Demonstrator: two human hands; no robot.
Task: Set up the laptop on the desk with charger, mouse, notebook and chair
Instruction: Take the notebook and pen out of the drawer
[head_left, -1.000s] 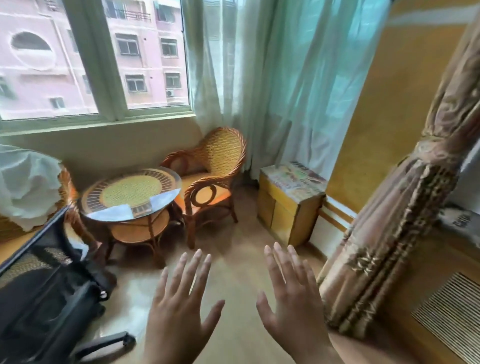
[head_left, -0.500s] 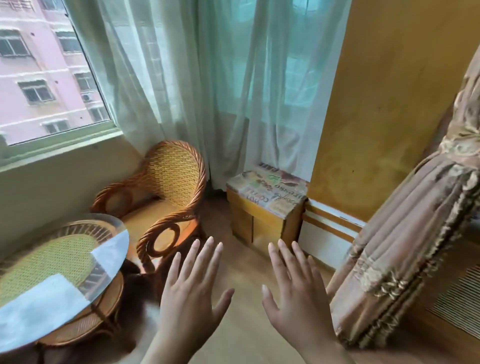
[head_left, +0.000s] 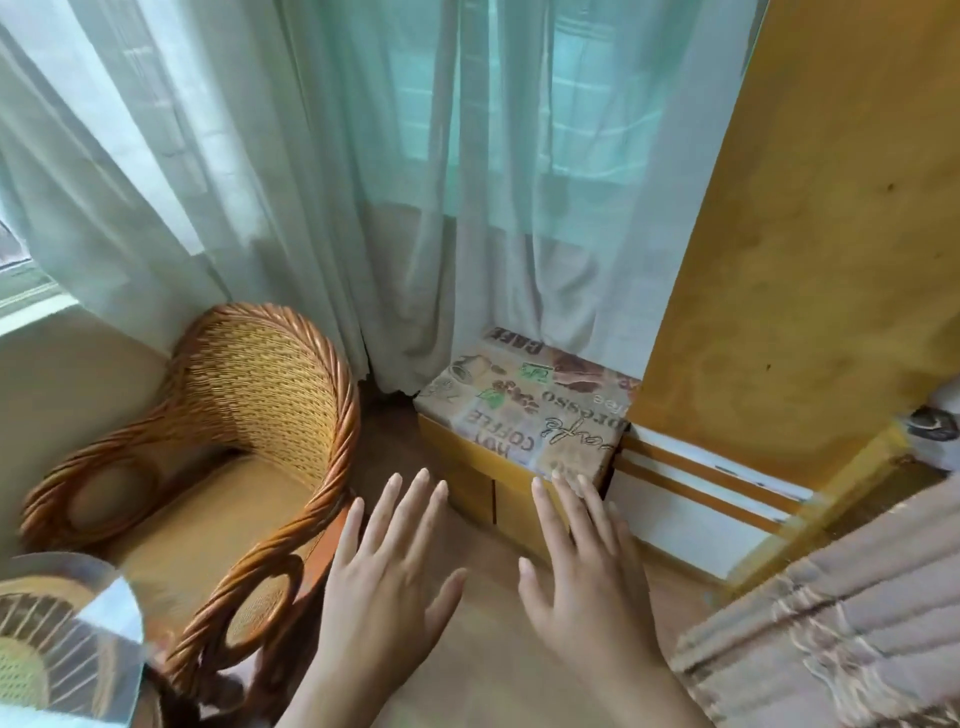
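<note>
My left hand (head_left: 384, 587) and my right hand (head_left: 587, 582) are both held out in front of me, palms down, fingers spread, holding nothing. They hover over the wooden floor. A wicker armchair (head_left: 228, 467) stands at the left, just beside my left hand. No laptop, charger, mouse, notebook or desk shows in this view.
A low yellow cabinet (head_left: 467, 483) with a coffee-print top stands ahead by the sheer curtains (head_left: 363, 182). A yellow wall (head_left: 805, 234) rises at right, a patterned brown drape (head_left: 831, 623) hangs at lower right. A glass-topped wicker table (head_left: 67, 639) edges in at lower left.
The view has swung to the right: the black office chair and window have left the frame, the round table slid to the corner. Both hands stay open in front.
</note>
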